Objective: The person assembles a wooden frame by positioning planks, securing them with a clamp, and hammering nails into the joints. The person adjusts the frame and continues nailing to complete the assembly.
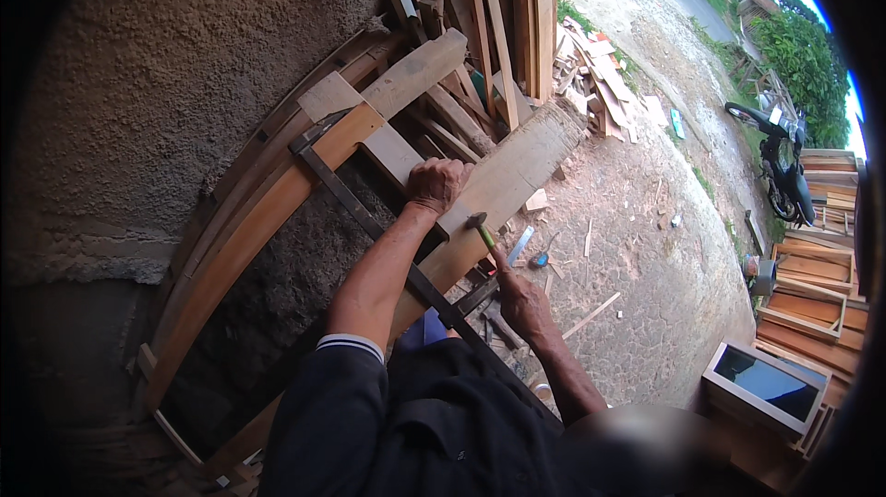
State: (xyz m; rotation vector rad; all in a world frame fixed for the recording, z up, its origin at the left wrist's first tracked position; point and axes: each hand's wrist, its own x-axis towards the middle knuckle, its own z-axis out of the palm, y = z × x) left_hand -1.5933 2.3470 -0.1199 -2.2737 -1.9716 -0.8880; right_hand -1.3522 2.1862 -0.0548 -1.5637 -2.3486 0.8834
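My right hand [526,305] grips a hammer [486,235] by its green handle. The dark hammer head is over the near edge of a wide pale plank [512,174], and I cannot tell whether it touches. My left hand [438,185] is closed in a fist at the plank's left side, where a shorter board [392,154] meets it; what the fingers hold is hidden. A long dark metal bar clamp [355,206] runs across a wooden frame. One long orange-brown frame piece [249,234] curves in the fisheye picture along the left.
A rough wall [212,54] rises at the left. Upright timber [531,17] and scrap wood [600,77] lie ahead. On the ground are a blue tape measure [539,260] and offcuts. A motorcycle [784,160], stacked wooden frames [812,285] and a glass-fronted cabinet [766,391] stand right.
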